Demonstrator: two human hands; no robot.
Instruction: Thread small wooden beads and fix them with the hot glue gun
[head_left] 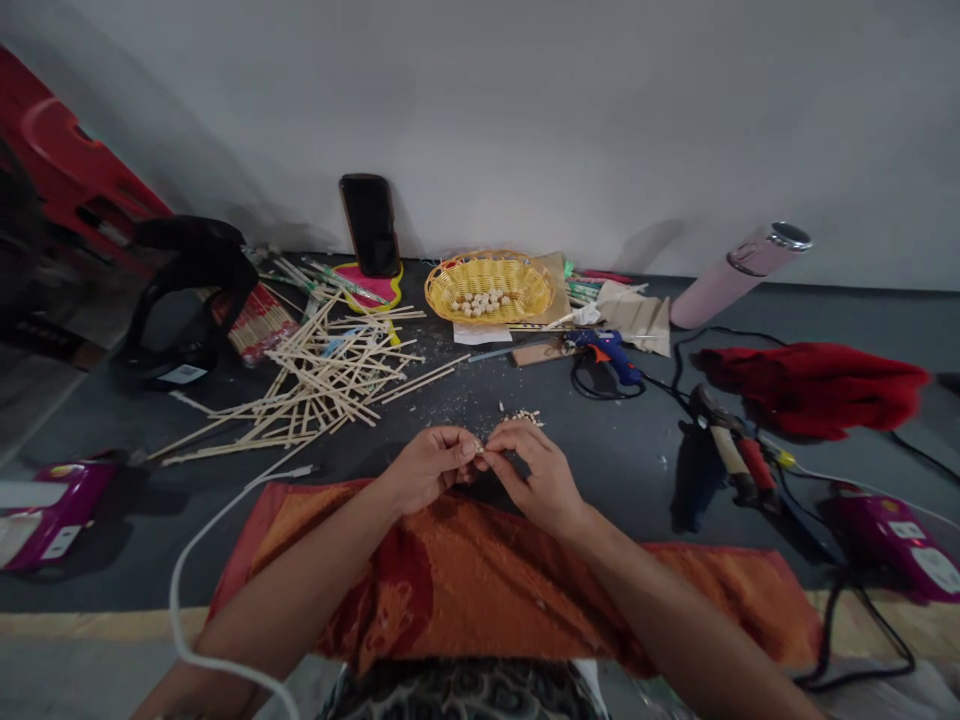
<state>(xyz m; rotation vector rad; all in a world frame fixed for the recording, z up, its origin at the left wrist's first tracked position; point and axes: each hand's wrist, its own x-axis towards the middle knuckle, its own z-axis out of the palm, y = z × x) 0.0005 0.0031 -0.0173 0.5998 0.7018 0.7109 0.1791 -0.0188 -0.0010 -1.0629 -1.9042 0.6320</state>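
Observation:
My left hand (429, 468) and my right hand (538, 478) meet above the near part of the dark table. Both are closed in a pinch, fingertips together around a small pale wooden piece (480, 448). Fingers cover most of it, so its exact shape is hard to make out. Just beyond my right fingers lies a little heap of short cut stick pieces (523, 416). Farther back, a yellow woven basket (442, 282) holds several small pale clusters (484, 301). An orange towel (457, 580) is spread beneath my wrists.
Long thin wooden sticks (330, 370) lie in a loose pile at left. A blue glue gun (611, 352), pliers (724, 440), red cloth (817, 385) and pink flask (739, 275) are at right. A phone (371, 225) leans against the wall; a white cable (180, 570) crosses the left side.

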